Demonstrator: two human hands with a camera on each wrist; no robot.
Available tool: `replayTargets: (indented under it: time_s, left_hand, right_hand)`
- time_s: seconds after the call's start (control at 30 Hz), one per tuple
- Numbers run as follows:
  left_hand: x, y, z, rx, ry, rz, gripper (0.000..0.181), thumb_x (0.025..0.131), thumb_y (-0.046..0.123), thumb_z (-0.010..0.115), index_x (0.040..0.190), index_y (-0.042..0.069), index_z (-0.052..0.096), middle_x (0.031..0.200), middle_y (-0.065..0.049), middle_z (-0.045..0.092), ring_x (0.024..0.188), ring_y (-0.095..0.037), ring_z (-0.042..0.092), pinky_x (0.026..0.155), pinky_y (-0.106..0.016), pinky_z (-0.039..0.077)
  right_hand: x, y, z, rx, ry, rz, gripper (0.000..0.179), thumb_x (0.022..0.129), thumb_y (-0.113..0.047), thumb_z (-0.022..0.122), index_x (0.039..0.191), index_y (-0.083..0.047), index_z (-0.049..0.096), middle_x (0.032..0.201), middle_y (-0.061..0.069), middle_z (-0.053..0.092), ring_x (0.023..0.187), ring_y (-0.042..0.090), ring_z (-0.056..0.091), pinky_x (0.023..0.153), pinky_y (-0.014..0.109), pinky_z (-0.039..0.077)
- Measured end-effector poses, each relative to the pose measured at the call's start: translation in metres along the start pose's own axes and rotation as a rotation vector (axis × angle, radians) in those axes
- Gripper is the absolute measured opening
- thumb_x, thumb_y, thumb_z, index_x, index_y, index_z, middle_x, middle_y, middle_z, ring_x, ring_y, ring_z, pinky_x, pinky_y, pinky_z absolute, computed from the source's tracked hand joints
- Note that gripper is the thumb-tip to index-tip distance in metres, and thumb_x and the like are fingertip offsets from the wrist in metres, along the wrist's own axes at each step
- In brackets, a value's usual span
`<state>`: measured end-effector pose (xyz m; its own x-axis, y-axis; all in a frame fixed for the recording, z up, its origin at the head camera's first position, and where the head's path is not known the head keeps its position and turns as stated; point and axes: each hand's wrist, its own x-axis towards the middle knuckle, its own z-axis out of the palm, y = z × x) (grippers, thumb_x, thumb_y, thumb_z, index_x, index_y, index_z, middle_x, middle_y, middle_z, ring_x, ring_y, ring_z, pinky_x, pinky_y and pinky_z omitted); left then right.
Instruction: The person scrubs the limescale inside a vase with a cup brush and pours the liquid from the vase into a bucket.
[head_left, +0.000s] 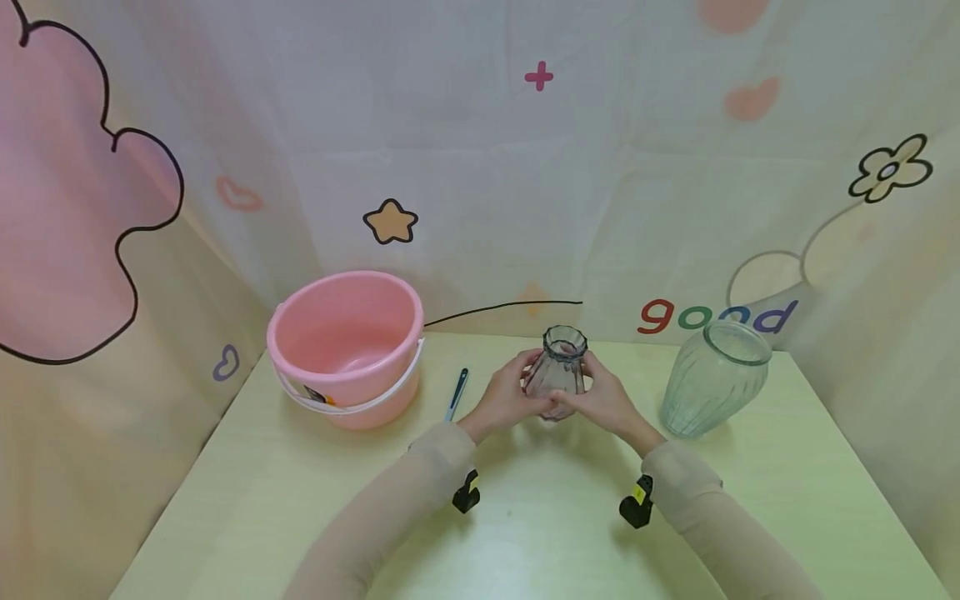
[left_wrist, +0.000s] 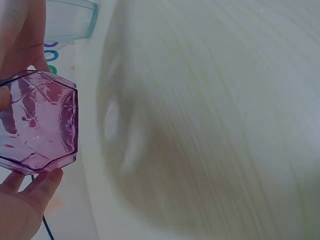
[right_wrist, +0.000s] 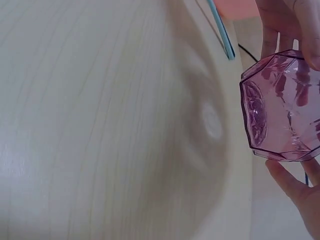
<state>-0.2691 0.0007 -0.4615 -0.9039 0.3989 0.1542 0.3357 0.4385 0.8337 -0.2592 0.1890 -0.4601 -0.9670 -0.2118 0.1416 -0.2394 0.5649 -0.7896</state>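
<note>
A small purple-tinted glass vase with a flared, scalloped rim is held upright between both hands, over the table toward its back edge. My left hand grips its left side, fingers around the glass. From the right, my right hand grips the other side, and the two thumbs come close together on the near face. Both wrist views show the faceted base of the vase from below, with its shadow on the table.
A pink bucket with a white handle stands at the back left. Beside it lies a slim blue pen-like item. To the right is a larger pale green glass vase. A printed curtain hangs behind the table.
</note>
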Motion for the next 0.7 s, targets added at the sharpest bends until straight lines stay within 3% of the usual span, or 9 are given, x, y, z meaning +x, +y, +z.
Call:
replayTargets:
  time_s: [0.4,0.7]
  left_hand:
    - [0.024,-0.006,0.022,0.052,0.018,-0.018,0.073,0.076,0.026,0.074,0.139,0.022,0.037,0.133,-0.001,0.05,0.113,-0.021,0.052,0.088,-0.032,0.047]
    - [0.036,-0.006,0.028,0.026,0.028,-0.037,0.072,0.077,0.024,0.072,0.14,0.02,0.037,0.129,-0.005,0.053,0.109,-0.022,0.056,0.088,-0.034,0.047]
  right_hand:
    - [0.006,0.025,-0.008,0.046,0.001,0.047,0.074,0.077,-0.039,0.071,0.134,-0.014,0.031,0.134,0.018,0.044,0.126,0.035,0.039,0.093,0.057,0.039]
    - [0.014,0.034,-0.014,0.12,-0.002,0.052,0.075,0.079,-0.037,0.07,0.138,-0.015,0.029,0.142,0.012,0.036,0.13,0.038,0.032,0.094,0.06,0.037]
